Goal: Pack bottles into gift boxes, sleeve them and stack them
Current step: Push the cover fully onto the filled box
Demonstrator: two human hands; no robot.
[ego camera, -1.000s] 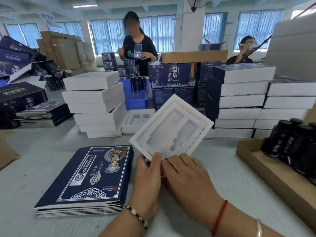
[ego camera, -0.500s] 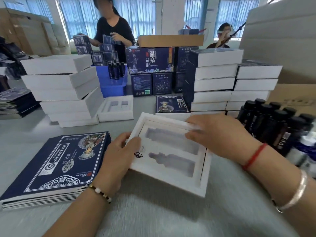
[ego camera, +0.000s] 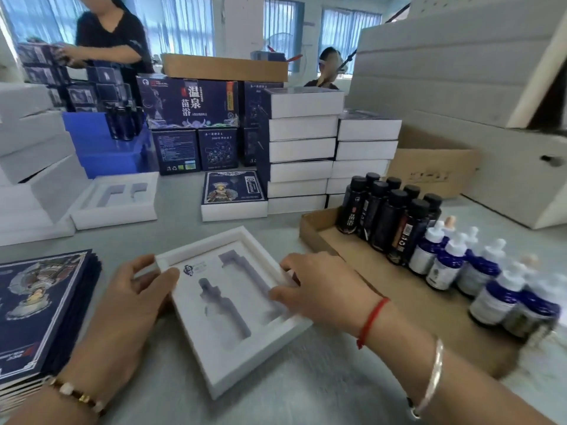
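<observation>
A shallow white gift box with a white foam insert (ego camera: 233,305) lies flat on the pale grey counter (ego camera: 306,388), just in front of the person and between the two hands. The insert has two empty bottle-shaped cut-outs. The box's long axis runs diagonally, from the far left corner to the near right corner, and the narrow neck ends of both cut-outs point away toward the far left.

The left hand (ego camera: 129,302) holds the far left corner, thumb laid on the rim and fingers behind the edge. The right hand (ego camera: 319,289) rests over the right rim with fingers curved down onto the insert; whether it presses or pinches cannot be told.

To the right, an open brown cardboard tray (ego camera: 368,262) holds dark black-capped bottles (ego camera: 389,219) and blue dropper bottles with white tops (ego camera: 478,271). A stack of navy printed sleeves (ego camera: 40,305) sits to the left, and stacked finished boxes (ego camera: 303,148) stand behind.

The likely risks: a bottle set in neck-end reversed would not seat, since the cut-outs are shaped; and the packed upright bottles may topple if one is pulled carelessly.
</observation>
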